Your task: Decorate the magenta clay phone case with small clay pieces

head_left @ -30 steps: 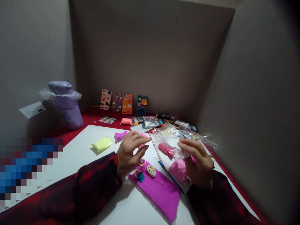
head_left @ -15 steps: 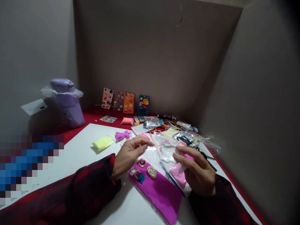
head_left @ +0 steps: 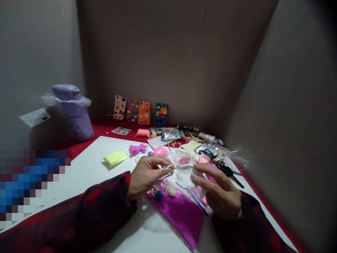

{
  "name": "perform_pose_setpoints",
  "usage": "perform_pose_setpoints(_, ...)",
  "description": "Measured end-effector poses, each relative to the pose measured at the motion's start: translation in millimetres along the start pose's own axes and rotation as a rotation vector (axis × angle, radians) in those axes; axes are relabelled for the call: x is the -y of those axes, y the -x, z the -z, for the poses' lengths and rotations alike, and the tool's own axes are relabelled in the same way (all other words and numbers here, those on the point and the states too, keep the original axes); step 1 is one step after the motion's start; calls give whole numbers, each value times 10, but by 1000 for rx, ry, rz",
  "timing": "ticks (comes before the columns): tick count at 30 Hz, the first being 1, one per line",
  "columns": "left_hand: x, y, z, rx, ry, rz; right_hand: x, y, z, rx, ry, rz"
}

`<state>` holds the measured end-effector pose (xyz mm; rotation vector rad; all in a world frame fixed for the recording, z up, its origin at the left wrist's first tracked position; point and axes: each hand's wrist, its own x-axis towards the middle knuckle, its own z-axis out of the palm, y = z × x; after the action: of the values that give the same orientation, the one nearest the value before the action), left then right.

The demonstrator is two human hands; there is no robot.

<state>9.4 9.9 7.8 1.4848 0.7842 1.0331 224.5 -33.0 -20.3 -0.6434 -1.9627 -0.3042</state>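
Observation:
My left hand (head_left: 150,173) pinches the edge of a clear plastic bag (head_left: 168,171) between thumb and fingers. On the other side, my right hand (head_left: 222,191) has its fingers closed on the same bag. A flattened lump of white clay (head_left: 185,177) shows inside it. Below lies a purple-covered phone case (head_left: 181,219), with a teal and yellow ornament (head_left: 158,195) and a round cream one (head_left: 171,190) partly veiled by the plastic. A blue slender tool (head_left: 200,205) rests across the case's right edge, near packed pink clay (head_left: 197,192).
A yellow clay packet (head_left: 115,158) and a purple one (head_left: 137,149) lie left on the white board (head_left: 102,144). Decorated cases (head_left: 144,112) stand behind. Scissors (head_left: 228,170) and crumpled wrappers (head_left: 207,151) crowd the right. A lilac tumbler (head_left: 76,119) stands far left.
My left fingers have closed on the bag. The bag with white clay now stretches between both hands, covering the far end of the case. The view has shifted slightly.

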Motion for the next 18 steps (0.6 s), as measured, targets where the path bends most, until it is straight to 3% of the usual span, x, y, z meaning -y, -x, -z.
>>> perform_pose_setpoints(6,-18,-41,99,-127,-133,-86,-121,29,8,-140,130,-162)
perform_pose_setpoints(12,168,-113,244,-319,-192,-86,-275,43,20,-165,307,-265)
perform_pose_setpoints(15,256,-163,321,-408,-241,-80,-336,94,2,-79,347,-316)
perform_pose_setpoints(18,266,-224,428,-516,-236,-124,-389,139,-20,111,360,-424)
